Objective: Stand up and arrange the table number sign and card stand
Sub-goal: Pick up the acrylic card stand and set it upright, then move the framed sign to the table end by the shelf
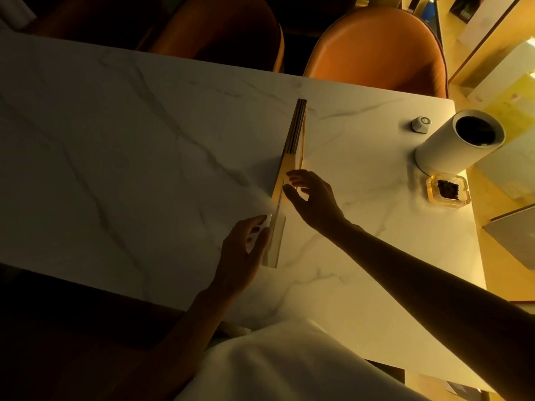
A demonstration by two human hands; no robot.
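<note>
So the card stand [285, 180], a clear acrylic panel as far as I can tell, sits mid-table on the marble table [130, 140], seen edge-on. Its long axis runs from the near end by my hands to the far end toward the chairs. My left hand [246, 253] is flat against its near-left face, fingers spread, not clamped. My right hand [314, 198] is on the other side, further along, thumb and fingers apart around the top edge, barely touching if at all. I can't pick out a separate number sign. Off to the right, well apart: a white cylinder [457, 143], a small white puck [421, 124], an ashtray [447, 191]. Nothing's blocking.
</note>
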